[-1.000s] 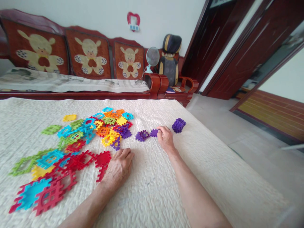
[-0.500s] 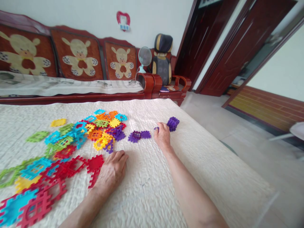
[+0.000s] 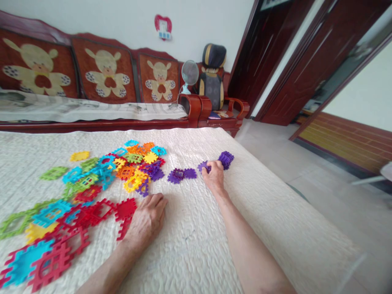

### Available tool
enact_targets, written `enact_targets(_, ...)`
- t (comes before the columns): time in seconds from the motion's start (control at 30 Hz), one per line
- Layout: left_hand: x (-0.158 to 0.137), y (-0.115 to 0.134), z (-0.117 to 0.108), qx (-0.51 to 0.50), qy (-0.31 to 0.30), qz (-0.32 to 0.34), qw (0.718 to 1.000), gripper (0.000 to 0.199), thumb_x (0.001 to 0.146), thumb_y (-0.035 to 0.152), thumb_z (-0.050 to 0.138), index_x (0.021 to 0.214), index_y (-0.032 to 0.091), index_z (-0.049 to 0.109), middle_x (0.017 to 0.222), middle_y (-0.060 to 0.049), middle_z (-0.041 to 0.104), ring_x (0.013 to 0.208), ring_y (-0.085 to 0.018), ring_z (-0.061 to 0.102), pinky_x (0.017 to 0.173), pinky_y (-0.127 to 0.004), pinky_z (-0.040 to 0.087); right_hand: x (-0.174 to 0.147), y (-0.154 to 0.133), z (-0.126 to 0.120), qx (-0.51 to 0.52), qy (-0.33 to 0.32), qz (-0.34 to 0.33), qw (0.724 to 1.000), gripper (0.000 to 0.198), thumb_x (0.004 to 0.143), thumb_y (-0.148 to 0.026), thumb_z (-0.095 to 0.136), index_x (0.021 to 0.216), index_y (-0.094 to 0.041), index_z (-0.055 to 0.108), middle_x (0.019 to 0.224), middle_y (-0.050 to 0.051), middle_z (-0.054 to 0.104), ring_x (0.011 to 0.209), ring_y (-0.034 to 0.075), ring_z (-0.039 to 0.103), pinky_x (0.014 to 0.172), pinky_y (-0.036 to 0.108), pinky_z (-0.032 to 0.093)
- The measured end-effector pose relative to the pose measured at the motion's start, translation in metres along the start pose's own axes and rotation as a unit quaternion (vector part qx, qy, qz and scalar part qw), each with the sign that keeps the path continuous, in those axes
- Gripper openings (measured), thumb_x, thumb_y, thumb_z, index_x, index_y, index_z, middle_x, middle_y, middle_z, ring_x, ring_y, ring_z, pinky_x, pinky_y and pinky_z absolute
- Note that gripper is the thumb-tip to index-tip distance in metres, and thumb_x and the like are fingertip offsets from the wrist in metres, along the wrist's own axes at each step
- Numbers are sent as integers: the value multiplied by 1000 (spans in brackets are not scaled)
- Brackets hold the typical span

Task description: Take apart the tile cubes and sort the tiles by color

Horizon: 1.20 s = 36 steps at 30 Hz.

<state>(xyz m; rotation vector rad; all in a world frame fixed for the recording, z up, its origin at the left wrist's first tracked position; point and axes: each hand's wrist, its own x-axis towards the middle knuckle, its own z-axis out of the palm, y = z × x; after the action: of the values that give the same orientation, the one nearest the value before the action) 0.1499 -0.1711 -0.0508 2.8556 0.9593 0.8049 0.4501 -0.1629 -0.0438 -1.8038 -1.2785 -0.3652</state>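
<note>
My right hand [image 3: 213,178] is near the far right part of the cloth, its thumb and fingers closed on a purple interlocking plastic tile [image 3: 202,165]. Just beyond the fingers is a pile of purple tiles [image 3: 226,159]. To the left, more purple tiles [image 3: 190,174] lie beside one another, one with a window-like hole. My left hand [image 3: 150,213] rests palm down on the cloth with its fingers curled under; whatever they may hold is hidden. Red notched tiles [image 3: 125,209] lie right beside it, partly covered by the wrist.
A loose heap of blue, green, yellow, orange and red tiles [image 3: 105,167] spreads over the left of the quilted cloth [image 3: 196,253]. Beyond the far edge stand a wooden sofa [image 3: 137,122], a small fan [image 3: 190,72] and an armchair [image 3: 211,92].
My right hand has shifted slightly right, and more of the purple tile shows at its fingers. My left hand stays at the red tiles. The view has shifted slightly.
</note>
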Motion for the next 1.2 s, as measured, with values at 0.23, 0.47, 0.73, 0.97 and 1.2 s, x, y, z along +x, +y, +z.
enact_targets(0.23, -1, 0, 2, -8, 0, -7, 1000, 26, 96, 14, 40, 98, 20, 65, 114, -8, 65, 98, -21, 58, 85, -35, 52, 3, -11, -3, 34, 37, -61, 997, 6, 79, -16, 58, 81, -22, 57, 99, 9, 56, 97, 23, 56, 92, 39, 48)
enact_targets(0.47, -2, -1, 4, -8, 4, -4, 1000, 26, 97, 15, 39, 98, 20, 65, 112, -8, 64, 99, -20, 57, 86, -35, 52, 3, -9, -4, -22, 11, -58, 998, 8, 75, -14, 59, 77, -21, 58, 109, 13, 61, 102, 26, 58, 93, 43, 46)
enact_targets(0.73, -1, 0, 2, -8, 1, -9, 1000, 26, 97, 15, 40, 98, 20, 65, 112, -8, 65, 98, -21, 58, 86, -36, 52, 3, -21, 2, 121, -20, -29, 992, 5, 75, -23, 57, 72, -24, 53, 97, 9, 69, 99, 23, 64, 90, 36, 50)
enact_targets(0.97, 1, 2, -1, -11, -15, -11, 1000, 25, 97, 14, 40, 92, 19, 64, 109, -8, 66, 97, -21, 58, 85, -36, 53, 3, -17, 1, 192, -117, 91, 970, 26, 84, -41, 54, 76, -20, 67, 68, 1, 67, 67, 19, 63, 67, 29, 51)
enact_targets(1.2, 0, 2, 0, -12, -10, -13, 1000, 25, 96, 14, 41, 93, 20, 65, 110, -8, 65, 98, -21, 58, 86, -36, 53, 9, -15, -4, 154, 36, -81, 984, 21, 86, -18, 50, 89, -23, 70, 102, 8, 72, 99, 21, 67, 88, 36, 55)
